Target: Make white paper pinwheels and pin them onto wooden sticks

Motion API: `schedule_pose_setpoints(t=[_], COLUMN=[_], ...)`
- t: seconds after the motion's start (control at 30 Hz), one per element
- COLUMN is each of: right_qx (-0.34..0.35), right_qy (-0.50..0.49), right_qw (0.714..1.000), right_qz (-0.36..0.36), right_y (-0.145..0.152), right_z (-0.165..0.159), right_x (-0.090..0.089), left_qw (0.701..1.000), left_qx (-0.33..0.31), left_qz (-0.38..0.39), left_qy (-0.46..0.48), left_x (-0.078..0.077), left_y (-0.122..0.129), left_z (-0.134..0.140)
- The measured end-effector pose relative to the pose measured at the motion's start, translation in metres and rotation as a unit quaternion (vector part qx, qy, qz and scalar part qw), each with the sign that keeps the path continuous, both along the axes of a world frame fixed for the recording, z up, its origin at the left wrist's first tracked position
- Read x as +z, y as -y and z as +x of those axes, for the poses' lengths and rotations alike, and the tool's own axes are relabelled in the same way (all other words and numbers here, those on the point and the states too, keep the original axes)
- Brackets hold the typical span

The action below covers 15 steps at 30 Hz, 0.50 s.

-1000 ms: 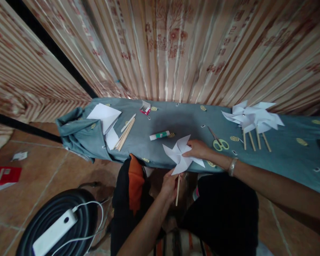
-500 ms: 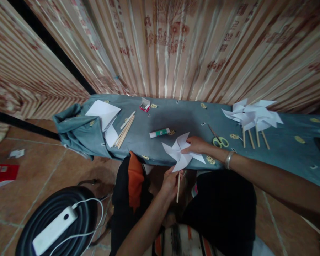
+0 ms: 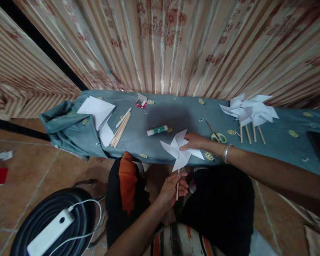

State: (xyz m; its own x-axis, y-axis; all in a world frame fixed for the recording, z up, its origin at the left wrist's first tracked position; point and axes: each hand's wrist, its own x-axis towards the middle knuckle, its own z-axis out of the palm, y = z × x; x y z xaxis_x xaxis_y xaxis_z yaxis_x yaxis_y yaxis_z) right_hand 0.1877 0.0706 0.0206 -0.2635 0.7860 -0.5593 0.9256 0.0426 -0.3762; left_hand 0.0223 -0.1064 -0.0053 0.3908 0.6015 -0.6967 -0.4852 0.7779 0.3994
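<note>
A white paper pinwheel (image 3: 179,151) is held at the near edge of the cloth-covered bench, its blades facing up. My right hand (image 3: 194,141), with a silver bracelet at the wrist, is closed on the pinwheel's right side, thumb near its centre. Below the blades, my left hand (image 3: 173,188) has its thumb and fingers around the wooden stick (image 3: 177,191), which points down toward my lap. Just beyond the pinwheel lies a glue stick (image 3: 157,130). Scissors (image 3: 218,136) with green handles rest to the right of my right hand.
Several finished pinwheels (image 3: 252,110) lie at the right, near a dark phone (image 3: 319,147). Leftward are white paper sheets (image 3: 97,108), wooden sticks (image 3: 122,131) and a small red box (image 3: 141,102). A black stool (image 3: 77,209) carries a white power bank (image 3: 50,233) with a cable.
My left hand has loosened its fingers and slid slightly down the stick, away from the blades. My right hand stays on the pinwheel. The whole view has shifted a little.
</note>
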Motion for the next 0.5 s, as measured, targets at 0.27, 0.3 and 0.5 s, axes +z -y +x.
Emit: schedule_pose_setpoints(t=[0.27, 0.3, 0.5], right_qx=[-0.010, -0.013, -0.030], right_qy=[-0.009, -0.012, -0.016], right_qw=[1.000, 1.000, 0.999], right_qz=[-0.016, -0.016, -0.018], right_y=[0.000, 0.001, 0.004], right_z=[0.000, 0.000, 0.001], right_x=[0.004, 0.005, 0.005], left_qw=[1.000, 1.000, 0.999], left_qx=[0.011, 0.013, 0.022], left_qz=[0.022, 0.022, 0.027], left_qy=[0.014, 0.010, 0.002], left_x=[-0.001, -0.001, -0.002], left_y=[0.005, 0.005, 0.009], left_z=[0.011, 0.013, 0.023])
